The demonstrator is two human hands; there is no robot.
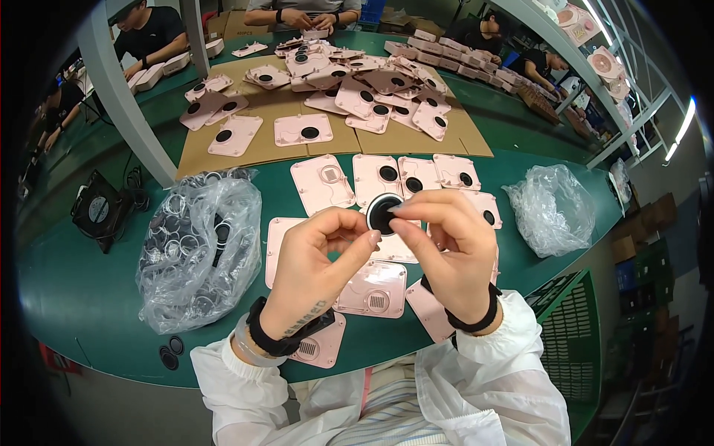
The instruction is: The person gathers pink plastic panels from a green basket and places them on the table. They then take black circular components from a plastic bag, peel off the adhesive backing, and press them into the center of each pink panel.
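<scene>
In front of my chest I hold up a round black disc with a white ring around its edge [379, 214]. My left hand [316, 256] pinches its left side between thumb and fingers. On its right side, the thumb and forefinger of my right hand [457, 249] grip the disc. Pink plastic panels lie on the green table below and beyond my hands. Some, like one panel [363, 172], carry a black disc. Bare slotted grilles show on others, such as the panel [322, 186] at the back left and another panel [383, 279] below my hands.
A clear bag of ringed discs [197, 260] sits at left, near loose black discs [169, 355] and a black fan [98, 208]. Another clear bag [552, 208] lies right. Beyond, pink panels [357, 97] heap on cardboard [260, 152]. A green crate [573, 342] stands lower right. Co-workers sit around.
</scene>
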